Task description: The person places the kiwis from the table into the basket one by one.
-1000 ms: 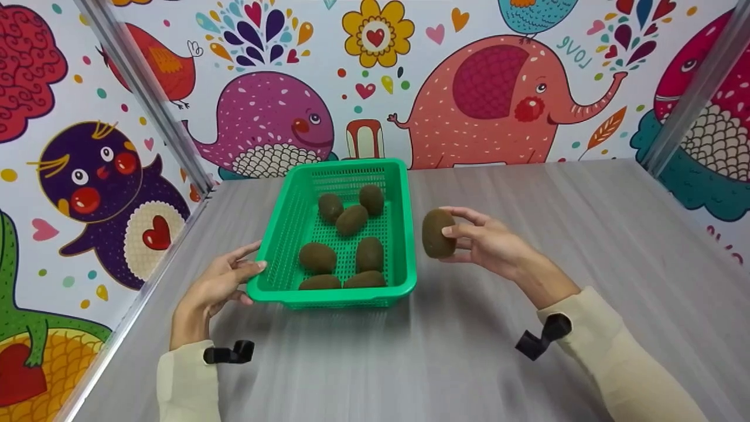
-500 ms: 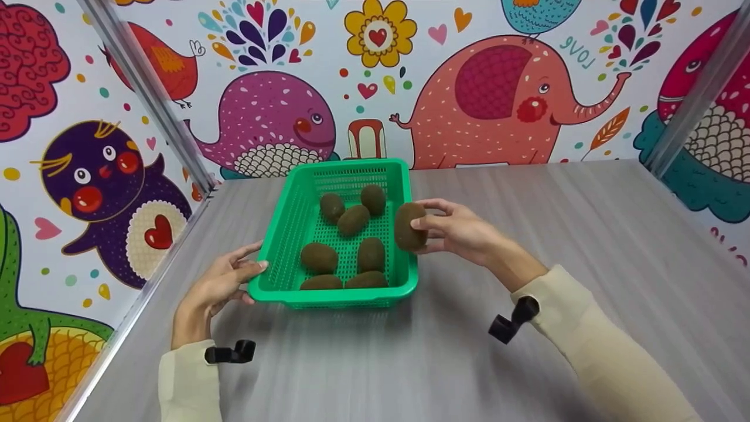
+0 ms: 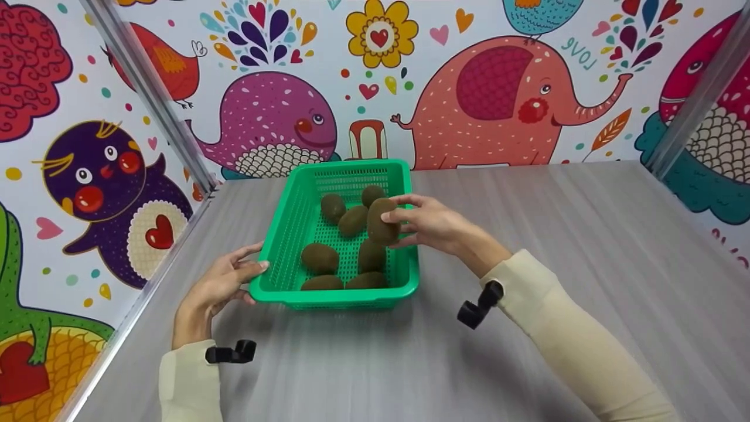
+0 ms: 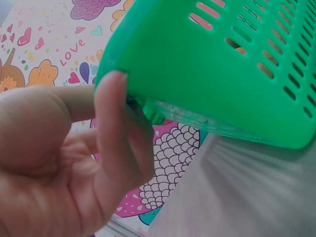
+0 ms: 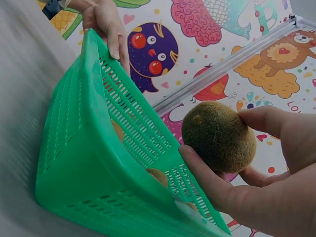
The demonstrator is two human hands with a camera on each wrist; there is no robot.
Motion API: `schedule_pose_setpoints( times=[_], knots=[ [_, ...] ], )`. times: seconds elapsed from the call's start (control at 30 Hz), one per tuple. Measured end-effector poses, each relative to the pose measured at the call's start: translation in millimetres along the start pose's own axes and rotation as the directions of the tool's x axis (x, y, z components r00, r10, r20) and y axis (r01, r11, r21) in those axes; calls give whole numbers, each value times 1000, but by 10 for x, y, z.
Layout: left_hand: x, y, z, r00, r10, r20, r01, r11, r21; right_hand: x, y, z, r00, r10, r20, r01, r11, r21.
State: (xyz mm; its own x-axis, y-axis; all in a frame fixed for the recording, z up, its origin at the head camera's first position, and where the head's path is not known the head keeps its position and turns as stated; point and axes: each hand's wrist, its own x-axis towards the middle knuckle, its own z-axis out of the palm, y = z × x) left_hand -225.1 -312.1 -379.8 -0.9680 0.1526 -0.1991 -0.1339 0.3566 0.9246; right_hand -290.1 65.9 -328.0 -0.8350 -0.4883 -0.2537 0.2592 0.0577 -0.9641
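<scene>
A fuzzy brown kiwi (image 3: 382, 221) is held by my right hand (image 3: 430, 225) between thumb and fingers, over the right side of a green slotted plastic basket (image 3: 337, 297). In the right wrist view this kiwi (image 5: 217, 136) is above the basket's rim. Several more kiwis lie inside the basket, among them one near the front left (image 3: 320, 258) and one farther back (image 3: 333, 208). My left hand (image 3: 220, 284) grips the basket's front left rim. The left wrist view shows its thumb on the rim (image 4: 111, 57), with the other fingers partly hidden behind it.
The basket stands on a grey wood-grain table (image 3: 556, 246). Behind it rises a wall (image 3: 436, 105) printed with cartoon animals, with metal posts (image 3: 149, 94) at the corners. Both wrists carry black mounts (image 3: 480, 305).
My right hand has moved left with the kiwi, from beside the basket to over its right side. The left hand has stayed at the rim.
</scene>
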Motion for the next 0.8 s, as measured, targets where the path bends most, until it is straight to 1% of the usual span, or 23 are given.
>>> schedule_pose_setpoints(
  times=[0.17,0.3,0.47,0.57,0.67,0.8],
  knots=[
    [-4,0,-5,1000,1,2,-1,1000,-3,107,-1,84,1000,27,-16,-26,1000,15],
    [-6,-7,-3,1000,-3,1,3,1000,-5,189,23,145,999,45,-29,-45,999,7],
    [-1,-24,5,1000,-3,3,3,1000,-8,270,87,233,995,72,-76,-74,997,-17],
    [-5,-28,1,1000,-6,-1,6,1000,-2,323,114,292,993,85,-87,-89,996,-33],
    [-8,-24,-1,1000,-12,-1,12,1000,5,367,110,338,991,90,-94,-96,993,-62],
    [-5,-10,-6,1000,-13,4,13,1000,0,416,71,406,989,80,-123,-93,990,-108]
  ],
)
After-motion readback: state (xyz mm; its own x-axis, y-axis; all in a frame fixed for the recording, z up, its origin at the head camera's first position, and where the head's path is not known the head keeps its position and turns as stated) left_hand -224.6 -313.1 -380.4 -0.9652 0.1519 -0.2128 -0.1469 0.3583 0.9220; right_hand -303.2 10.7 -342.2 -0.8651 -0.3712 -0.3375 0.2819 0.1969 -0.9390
